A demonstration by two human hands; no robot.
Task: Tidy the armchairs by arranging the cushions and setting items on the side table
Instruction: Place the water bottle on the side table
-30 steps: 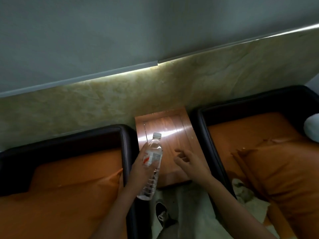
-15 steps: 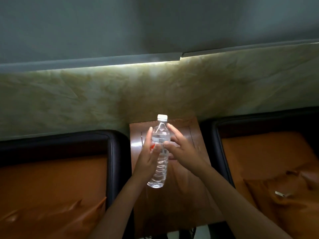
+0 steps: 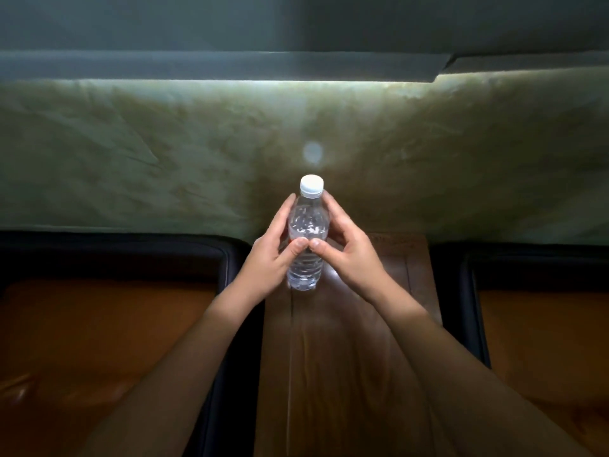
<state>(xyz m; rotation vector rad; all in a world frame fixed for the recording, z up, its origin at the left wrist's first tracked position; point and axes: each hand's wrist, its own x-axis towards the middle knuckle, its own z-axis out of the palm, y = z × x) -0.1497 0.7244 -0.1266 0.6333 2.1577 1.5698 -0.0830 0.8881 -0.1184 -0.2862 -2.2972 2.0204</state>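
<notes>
Bottle (image 3: 308, 225): upright, centre frame, over wooden desk (image 3: 346, 357).
Left grip (image 3: 270, 255): clamped on bottle's left side.
Right grip (image 3: 349, 255): clamped on its right side, thumbs meeting.

Left hand (image 3: 268, 255) and right hand (image 3: 351, 255) were bare. Left forearm (image 3: 184, 367) and right forearm (image 3: 461, 367) were bare to the frame edge. Thumbnails (image 3: 300, 243) were short.
</notes>
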